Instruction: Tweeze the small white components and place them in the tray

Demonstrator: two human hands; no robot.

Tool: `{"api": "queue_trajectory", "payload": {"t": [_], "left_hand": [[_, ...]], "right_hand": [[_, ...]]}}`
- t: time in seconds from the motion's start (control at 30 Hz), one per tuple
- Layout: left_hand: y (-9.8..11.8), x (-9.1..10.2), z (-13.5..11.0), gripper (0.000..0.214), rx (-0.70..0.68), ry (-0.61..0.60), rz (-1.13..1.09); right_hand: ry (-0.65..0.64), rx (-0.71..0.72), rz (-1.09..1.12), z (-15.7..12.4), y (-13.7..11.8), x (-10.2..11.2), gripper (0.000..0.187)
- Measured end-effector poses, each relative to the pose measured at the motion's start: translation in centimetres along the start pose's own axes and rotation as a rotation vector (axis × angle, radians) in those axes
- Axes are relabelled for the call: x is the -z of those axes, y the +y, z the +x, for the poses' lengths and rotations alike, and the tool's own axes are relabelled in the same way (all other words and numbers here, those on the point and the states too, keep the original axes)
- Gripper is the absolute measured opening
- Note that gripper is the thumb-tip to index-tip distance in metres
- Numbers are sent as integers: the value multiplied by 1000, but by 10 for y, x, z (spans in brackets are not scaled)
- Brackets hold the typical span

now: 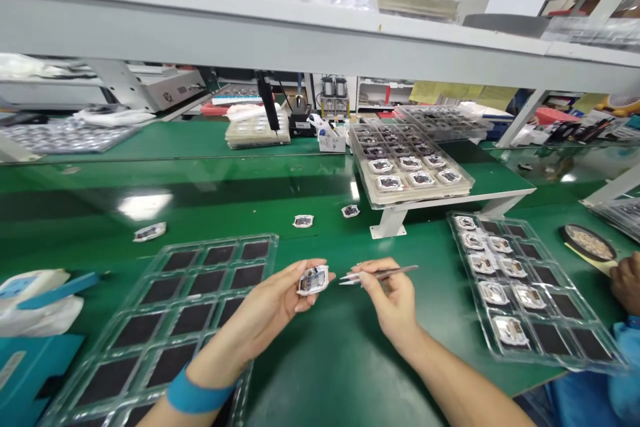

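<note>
Above the clear plastic tray with black cells [223, 241], the left hand [250, 310] grips a small white-framed electronic module [313, 280] palm up; the right hand [387, 297] pinches slender steel tweezers [380, 274], tips just beside it. Module appears light and fragile: hold by its white rim.

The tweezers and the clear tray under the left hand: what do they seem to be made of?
The tweezers look like steel, with a dull silver finish and bright tips. The tray looks like thin clear plastic: glossy, with the green bench showing through. Its black squares look matte, perhaps foam, but that is unclear.
</note>
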State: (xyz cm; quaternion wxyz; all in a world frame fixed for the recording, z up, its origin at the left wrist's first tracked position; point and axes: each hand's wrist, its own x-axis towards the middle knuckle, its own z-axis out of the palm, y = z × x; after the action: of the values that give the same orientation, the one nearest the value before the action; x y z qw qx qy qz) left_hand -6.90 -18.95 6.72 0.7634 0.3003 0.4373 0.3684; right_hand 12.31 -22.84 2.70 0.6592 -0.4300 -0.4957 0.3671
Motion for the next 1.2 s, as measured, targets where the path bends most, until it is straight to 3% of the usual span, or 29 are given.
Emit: {"api": "queue_trajectory", "payload": {"t": [0.27, 0.47, 0.63, 0.77, 1.03, 1.2], "left_hand": [[-16, -8, -13, 48, 27, -43, 68], [-29, -11, -13, 41, -73, -3, 140], [-34, -10, -17, 32, -67, -1, 33], [-38, -7, -16, 34, -52, 2, 96], [-44, -6, -14, 46, -36, -55, 246], [-49, -8, -13, 45, -71, -60, 265]], "right_hand": [[86, -135, 149, 5, -2, 0, 20], [-1, -125, 208, 1, 0, -2, 18], [-78, -106, 123, -5, 2, -4, 10], [-107, -100, 128, -6, 3, -4, 6], [-232, 90, 8, -8, 3, -5, 3], [-309, 291, -143, -5, 0, -6, 4]]}}
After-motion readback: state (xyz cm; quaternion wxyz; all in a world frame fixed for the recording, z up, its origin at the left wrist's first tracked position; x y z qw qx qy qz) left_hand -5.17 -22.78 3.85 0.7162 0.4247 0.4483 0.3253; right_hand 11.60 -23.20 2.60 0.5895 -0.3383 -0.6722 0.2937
